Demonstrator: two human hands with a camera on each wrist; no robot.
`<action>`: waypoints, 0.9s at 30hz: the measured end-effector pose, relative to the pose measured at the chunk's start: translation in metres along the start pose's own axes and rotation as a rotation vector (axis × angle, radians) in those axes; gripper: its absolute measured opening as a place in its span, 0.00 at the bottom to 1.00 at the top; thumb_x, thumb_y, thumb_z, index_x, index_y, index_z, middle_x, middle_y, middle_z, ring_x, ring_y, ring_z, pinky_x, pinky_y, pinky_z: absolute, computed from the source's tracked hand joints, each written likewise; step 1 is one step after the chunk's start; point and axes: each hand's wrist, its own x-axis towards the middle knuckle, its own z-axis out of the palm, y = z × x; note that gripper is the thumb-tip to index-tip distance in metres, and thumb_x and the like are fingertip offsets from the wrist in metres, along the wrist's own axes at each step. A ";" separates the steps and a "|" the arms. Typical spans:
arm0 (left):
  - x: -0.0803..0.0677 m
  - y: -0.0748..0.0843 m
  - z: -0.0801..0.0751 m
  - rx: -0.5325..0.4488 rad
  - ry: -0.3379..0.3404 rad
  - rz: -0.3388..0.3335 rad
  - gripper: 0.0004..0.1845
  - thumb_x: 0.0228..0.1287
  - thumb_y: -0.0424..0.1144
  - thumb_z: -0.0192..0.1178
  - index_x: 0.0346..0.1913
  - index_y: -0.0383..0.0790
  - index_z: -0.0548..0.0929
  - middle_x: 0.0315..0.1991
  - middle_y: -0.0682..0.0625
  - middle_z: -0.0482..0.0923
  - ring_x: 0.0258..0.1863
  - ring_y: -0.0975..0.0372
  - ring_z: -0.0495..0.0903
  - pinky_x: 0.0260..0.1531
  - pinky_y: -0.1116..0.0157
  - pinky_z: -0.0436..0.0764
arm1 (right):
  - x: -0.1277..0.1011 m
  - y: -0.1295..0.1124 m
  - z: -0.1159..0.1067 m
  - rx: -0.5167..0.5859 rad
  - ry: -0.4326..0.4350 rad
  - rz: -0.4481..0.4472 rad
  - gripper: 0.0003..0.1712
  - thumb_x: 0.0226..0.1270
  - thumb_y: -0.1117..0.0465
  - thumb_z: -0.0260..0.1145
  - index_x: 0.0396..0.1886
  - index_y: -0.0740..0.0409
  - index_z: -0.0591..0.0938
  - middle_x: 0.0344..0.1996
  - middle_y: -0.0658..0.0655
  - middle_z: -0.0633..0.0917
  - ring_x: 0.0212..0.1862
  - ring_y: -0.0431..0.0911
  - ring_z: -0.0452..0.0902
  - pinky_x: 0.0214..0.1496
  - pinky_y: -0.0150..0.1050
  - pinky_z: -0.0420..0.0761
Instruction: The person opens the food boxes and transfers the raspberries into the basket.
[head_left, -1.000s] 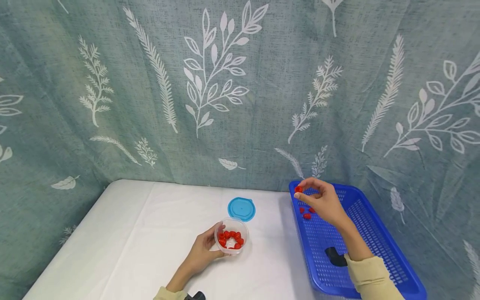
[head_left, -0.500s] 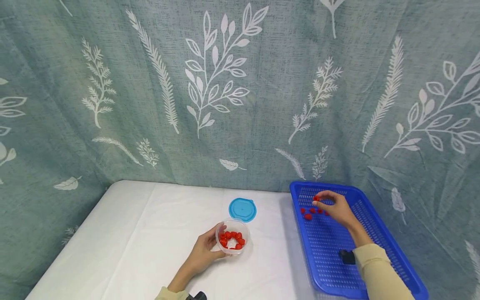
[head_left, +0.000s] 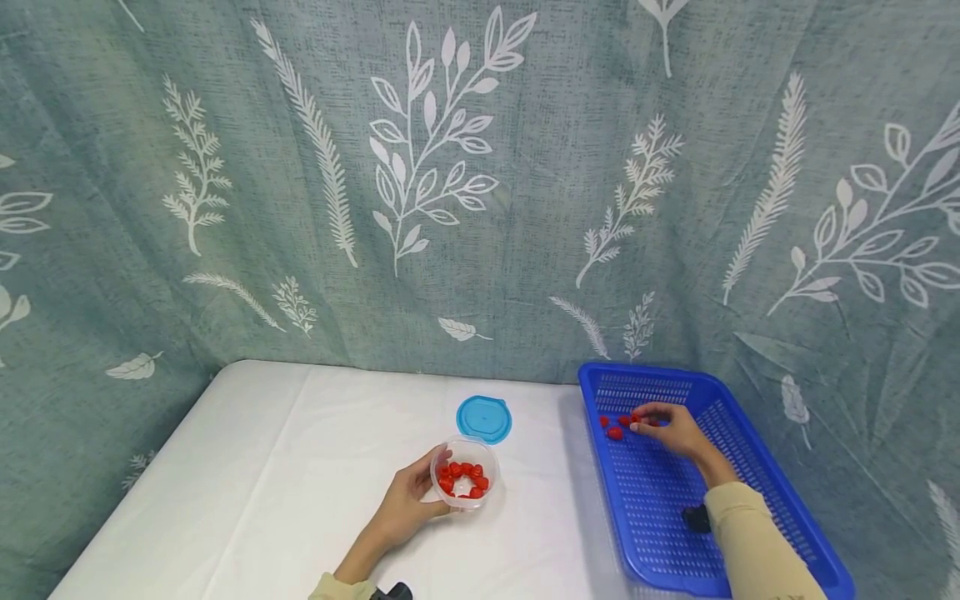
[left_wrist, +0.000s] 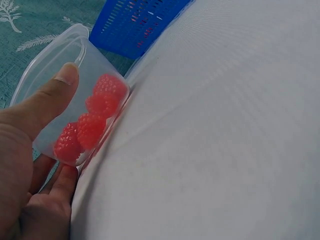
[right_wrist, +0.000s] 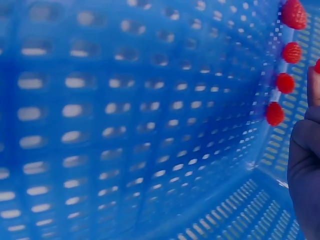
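A clear round plastic tub sits on the white-covered table, gripped round its side by my left hand. Several red raspberries lie at the bottom of the tub. Inside the blue basket, my right hand pinches a raspberry between thumb and fingers, low over the basket's floor. Other raspberries lie near it, and in the right wrist view several raspberries line up along the basket wall. That view shows only the edge of my right hand.
A blue lid lies flat on the white table cover, just behind the tub. The basket's raised wall stands to the right of the tub. A green leaf-patterned curtain hangs behind the table.
My right hand, with the raspberry, has moved rightward from above the basket's left rim and then down to its floor. My left hand and the tub have stayed in place.
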 end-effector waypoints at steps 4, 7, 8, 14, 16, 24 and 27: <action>0.000 0.001 -0.001 0.006 0.000 -0.007 0.50 0.52 0.33 0.78 0.78 0.40 0.63 0.73 0.41 0.69 0.76 0.50 0.64 0.72 0.66 0.68 | 0.001 0.007 0.002 -0.011 -0.024 0.017 0.17 0.62 0.68 0.75 0.44 0.77 0.83 0.31 0.59 0.87 0.34 0.39 0.79 0.34 0.27 0.78; 0.000 0.001 -0.001 0.010 -0.001 -0.009 0.50 0.53 0.32 0.78 0.78 0.39 0.63 0.73 0.40 0.70 0.76 0.50 0.64 0.71 0.67 0.68 | 0.002 0.011 0.004 -0.012 -0.030 0.023 0.16 0.60 0.68 0.75 0.43 0.77 0.83 0.31 0.59 0.87 0.33 0.38 0.79 0.34 0.27 0.78; 0.000 0.001 -0.001 0.011 -0.002 -0.009 0.49 0.53 0.32 0.77 0.78 0.39 0.63 0.73 0.40 0.70 0.76 0.49 0.64 0.71 0.68 0.68 | 0.002 0.013 0.004 -0.010 -0.031 0.025 0.17 0.60 0.68 0.76 0.43 0.77 0.83 0.32 0.59 0.88 0.34 0.37 0.79 0.34 0.27 0.79; 0.001 0.002 -0.002 0.009 -0.003 -0.017 0.49 0.54 0.33 0.77 0.78 0.39 0.63 0.73 0.40 0.70 0.76 0.48 0.64 0.71 0.68 0.68 | 0.002 0.016 0.005 -0.014 -0.037 0.061 0.19 0.59 0.65 0.77 0.45 0.75 0.85 0.34 0.60 0.89 0.35 0.36 0.80 0.36 0.27 0.80; 0.000 0.003 -0.002 0.009 -0.003 -0.016 0.49 0.54 0.33 0.77 0.78 0.39 0.64 0.72 0.40 0.70 0.76 0.48 0.64 0.71 0.68 0.68 | 0.001 0.017 0.005 -0.020 -0.041 0.084 0.21 0.60 0.63 0.77 0.47 0.74 0.85 0.37 0.61 0.89 0.38 0.38 0.81 0.38 0.27 0.80; 0.000 0.002 -0.002 0.005 -0.002 -0.016 0.49 0.53 0.33 0.78 0.77 0.39 0.64 0.72 0.40 0.70 0.76 0.49 0.64 0.71 0.69 0.68 | -0.006 0.018 0.007 -0.056 -0.045 0.163 0.23 0.61 0.59 0.77 0.51 0.71 0.85 0.47 0.66 0.88 0.50 0.46 0.81 0.44 0.26 0.76; 0.000 0.001 -0.002 0.007 -0.003 -0.016 0.49 0.53 0.33 0.78 0.77 0.39 0.64 0.72 0.40 0.70 0.76 0.49 0.64 0.71 0.69 0.68 | -0.006 0.020 0.008 -0.032 -0.050 0.169 0.24 0.61 0.60 0.77 0.51 0.72 0.85 0.46 0.66 0.89 0.49 0.44 0.81 0.44 0.24 0.76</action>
